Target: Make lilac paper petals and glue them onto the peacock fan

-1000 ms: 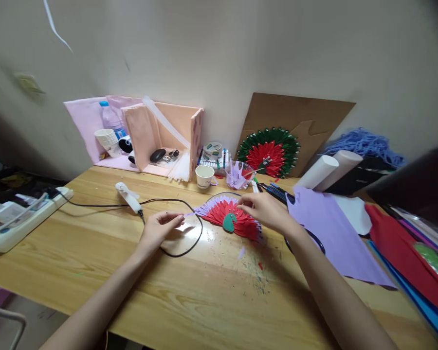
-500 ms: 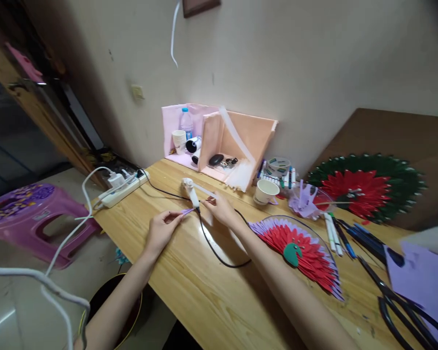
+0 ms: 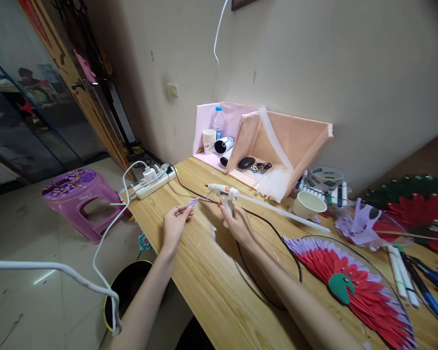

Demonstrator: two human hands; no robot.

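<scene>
Between the fingertips of my left hand [image 3: 175, 224] is a small pointed purple piece [image 3: 193, 202], its tip toward the upper right. My right hand [image 3: 237, 223] is wrapped round the handle of a white hot glue gun [image 3: 221, 189], whose nozzle points left, just above the purple piece and apart from it. A long glue stick [image 3: 288, 211] sticks out of the gun's back to the right. On the right of the table lies a fan-shaped craft [image 3: 357, 287] of red and purple petals with a green piece [image 3: 341, 288] on it.
A power strip [image 3: 155, 184] with plugs sits at the table's left edge; a black cord [image 3: 266, 221] crosses the wood. A paper cup [image 3: 309, 205], a tape roll [image 3: 324, 177] and markers [image 3: 403, 279] stand right. Behind is a pink box shelf [image 3: 295, 141]. Below left are a bin [image 3: 111, 311] and a stool [image 3: 89, 204].
My right hand has taken hold of the glue gun and lifted it, turning its nozzle left. My left hand still pinches the purple piece. The whole view has shifted left.
</scene>
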